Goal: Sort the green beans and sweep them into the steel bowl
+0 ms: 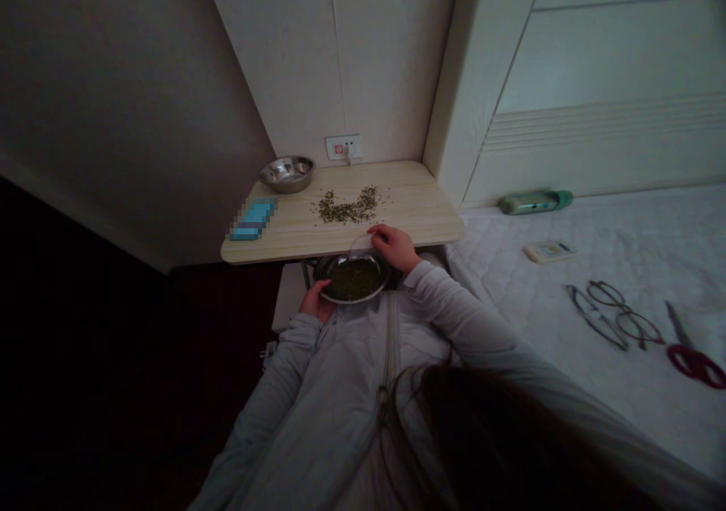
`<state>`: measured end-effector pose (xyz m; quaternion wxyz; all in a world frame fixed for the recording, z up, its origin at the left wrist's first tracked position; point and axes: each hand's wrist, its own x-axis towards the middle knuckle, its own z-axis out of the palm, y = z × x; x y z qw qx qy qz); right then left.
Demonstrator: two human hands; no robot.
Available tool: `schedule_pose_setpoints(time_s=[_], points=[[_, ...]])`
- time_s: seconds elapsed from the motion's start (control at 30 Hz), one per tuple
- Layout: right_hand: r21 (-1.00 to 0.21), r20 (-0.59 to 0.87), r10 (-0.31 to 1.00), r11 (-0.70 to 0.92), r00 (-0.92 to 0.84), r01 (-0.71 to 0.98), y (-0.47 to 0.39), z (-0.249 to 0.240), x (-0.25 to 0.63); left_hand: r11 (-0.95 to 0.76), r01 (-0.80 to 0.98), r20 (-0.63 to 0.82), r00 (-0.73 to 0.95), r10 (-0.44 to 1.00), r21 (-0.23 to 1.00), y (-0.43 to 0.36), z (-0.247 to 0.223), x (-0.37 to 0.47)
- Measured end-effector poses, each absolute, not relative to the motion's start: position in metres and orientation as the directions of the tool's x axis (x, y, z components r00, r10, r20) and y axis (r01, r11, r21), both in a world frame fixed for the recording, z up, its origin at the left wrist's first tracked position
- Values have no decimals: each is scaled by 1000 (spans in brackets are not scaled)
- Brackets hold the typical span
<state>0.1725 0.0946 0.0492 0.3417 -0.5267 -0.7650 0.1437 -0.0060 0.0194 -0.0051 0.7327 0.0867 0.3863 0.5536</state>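
A metal bowl filled with small dark green beans is at my lap, just below the table's front edge. My left hand grips its left side, thumb over the rim. Above the bowl's far right rim, my right hand is closed, thumb and fingers pinching a clear, rounded, see-through piece whose kind is hard to make out. More of the beans lie scattered in a curved patch on the small wooden table in front of me.
A second metal bowl stands at the table's back left, near a blurred-out blue object. On the white bed to the right lie a green bottle, a white remote, eyeglasses and red-handled scissors. A wall socket holds a plug.
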Motion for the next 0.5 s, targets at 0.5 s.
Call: schedule_pose_setpoints(time_s=[0.5], points=[[-577, 374, 902, 408, -215, 707, 94, 49, 172, 379, -749, -447, 124, 886, 543, 19, -7, -7]])
